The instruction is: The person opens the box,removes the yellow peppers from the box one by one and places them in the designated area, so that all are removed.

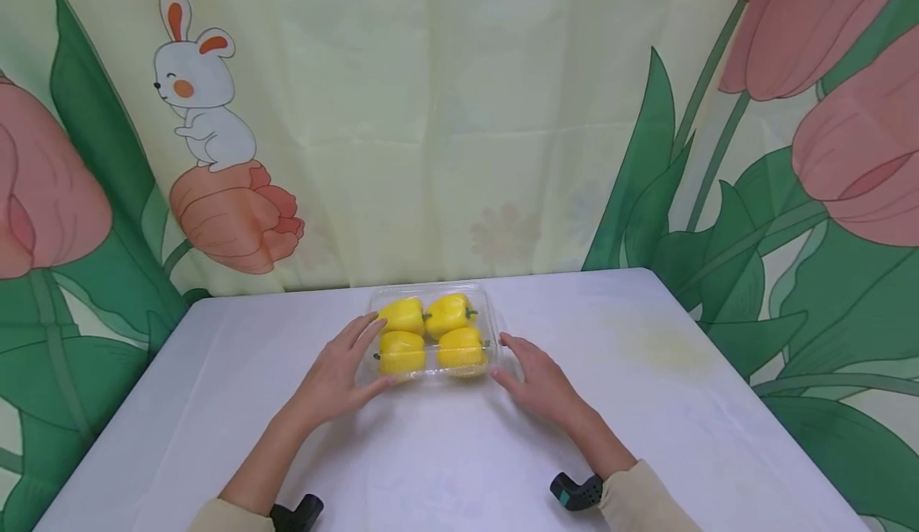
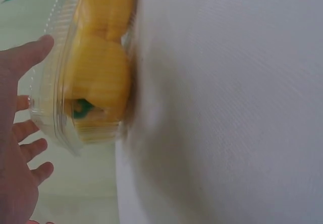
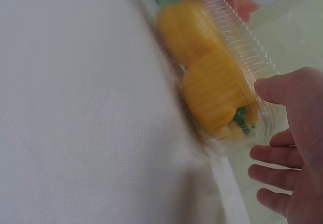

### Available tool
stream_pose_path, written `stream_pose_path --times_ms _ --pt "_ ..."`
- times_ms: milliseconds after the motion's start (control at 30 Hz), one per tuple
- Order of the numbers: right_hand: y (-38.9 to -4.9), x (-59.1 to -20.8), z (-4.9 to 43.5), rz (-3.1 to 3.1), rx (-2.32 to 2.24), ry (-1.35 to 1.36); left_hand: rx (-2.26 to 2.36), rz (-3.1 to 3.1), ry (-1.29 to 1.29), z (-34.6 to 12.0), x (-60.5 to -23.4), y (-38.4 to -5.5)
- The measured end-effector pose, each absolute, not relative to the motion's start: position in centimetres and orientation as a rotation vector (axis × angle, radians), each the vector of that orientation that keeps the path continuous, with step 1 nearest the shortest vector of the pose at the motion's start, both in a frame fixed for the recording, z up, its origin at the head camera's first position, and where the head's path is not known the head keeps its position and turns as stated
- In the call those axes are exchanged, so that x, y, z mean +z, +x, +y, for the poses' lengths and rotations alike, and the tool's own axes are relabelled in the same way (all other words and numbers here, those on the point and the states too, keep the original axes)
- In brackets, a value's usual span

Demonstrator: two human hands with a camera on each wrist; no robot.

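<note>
A clear plastic clamshell box (image 1: 434,374) sits toward the far edge of the table with several yellow bell peppers (image 1: 402,352) inside, their green stems showing. To its left is my left hand (image 1: 337,376), fingers spread along the box's left side and thumb near the front corner. On the opposite side my right hand (image 1: 538,380) has its fingers and thumb extended toward the right wall. In the wrist views the left thumb (image 2: 38,52) and right thumb (image 3: 275,89) lie close to the box's rim; whether they touch it I cannot tell.
A white cloth covers the table (image 1: 646,404). Behind it hangs a curtain (image 1: 431,133) printed with tulips, leaves and a rabbit. Black devices are strapped at the left wrist (image 1: 296,514) and the right wrist (image 1: 577,492).
</note>
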State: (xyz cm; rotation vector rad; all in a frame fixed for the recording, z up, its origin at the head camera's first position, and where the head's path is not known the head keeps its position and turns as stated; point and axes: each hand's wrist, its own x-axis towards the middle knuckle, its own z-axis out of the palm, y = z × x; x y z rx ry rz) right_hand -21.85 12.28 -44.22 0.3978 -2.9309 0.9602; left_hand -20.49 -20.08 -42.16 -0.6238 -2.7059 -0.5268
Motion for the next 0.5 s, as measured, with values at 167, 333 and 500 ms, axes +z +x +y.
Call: stream_pose_path --times_ms 167,333,500 --pt "-21.92 -44.26 12.34 -2.952 0.973 0.376 -0.556 -2.731 -0.622 -19.59 -42.11 -20.67" --pt "-21.80 -44.23 12.24 -2.967 1.003 0.359 -0.561 -2.745 -0.624 -19.20 -42.09 -20.79" --pt "-21.87 -44.46 12.16 -2.946 1.049 0.370 -0.560 -2.750 -0.630 -19.06 -42.18 -21.00"
